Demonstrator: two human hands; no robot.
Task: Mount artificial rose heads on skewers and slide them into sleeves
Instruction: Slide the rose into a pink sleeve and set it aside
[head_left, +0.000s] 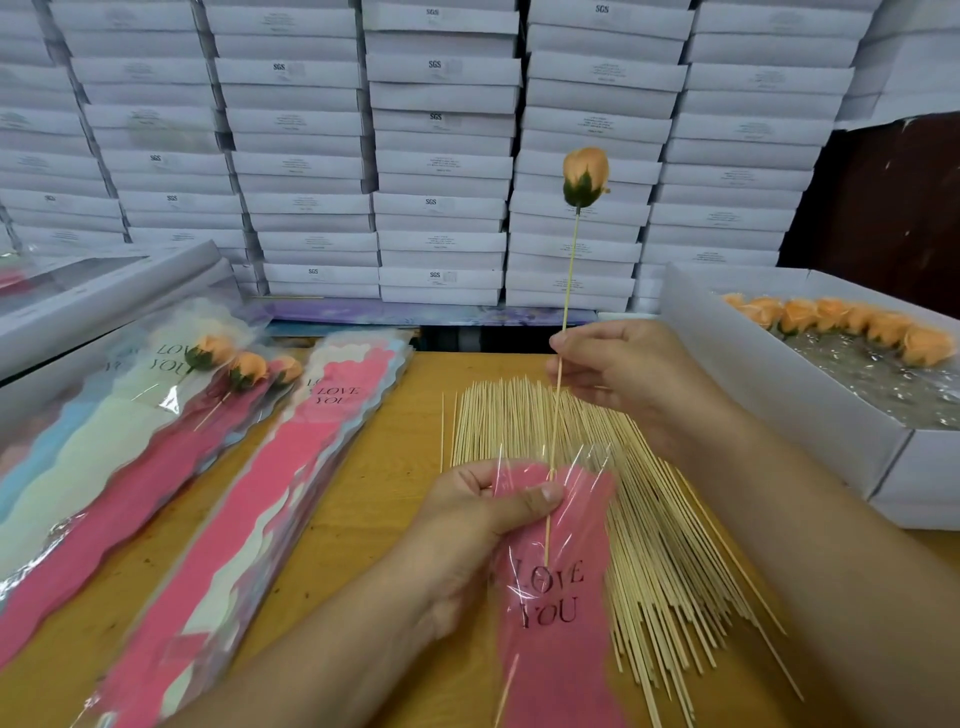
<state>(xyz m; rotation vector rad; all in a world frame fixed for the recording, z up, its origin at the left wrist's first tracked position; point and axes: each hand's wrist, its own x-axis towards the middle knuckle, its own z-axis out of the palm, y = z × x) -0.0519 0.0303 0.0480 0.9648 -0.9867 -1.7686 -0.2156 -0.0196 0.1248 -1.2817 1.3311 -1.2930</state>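
Pink sleeve (558, 597) pinched by left hand (483, 512); right hand (613, 371) grips skewer (566, 312) (rose head (585, 176) topmost).

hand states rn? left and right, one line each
Left hand: grips the mouth of the pink sleeve.
Right hand: pinches the skewer topped with the rose head.

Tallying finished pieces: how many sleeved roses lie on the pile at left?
3, side by side atop the left sleeve pile: sleeved rose one, two, three. More may be hidden beneath.
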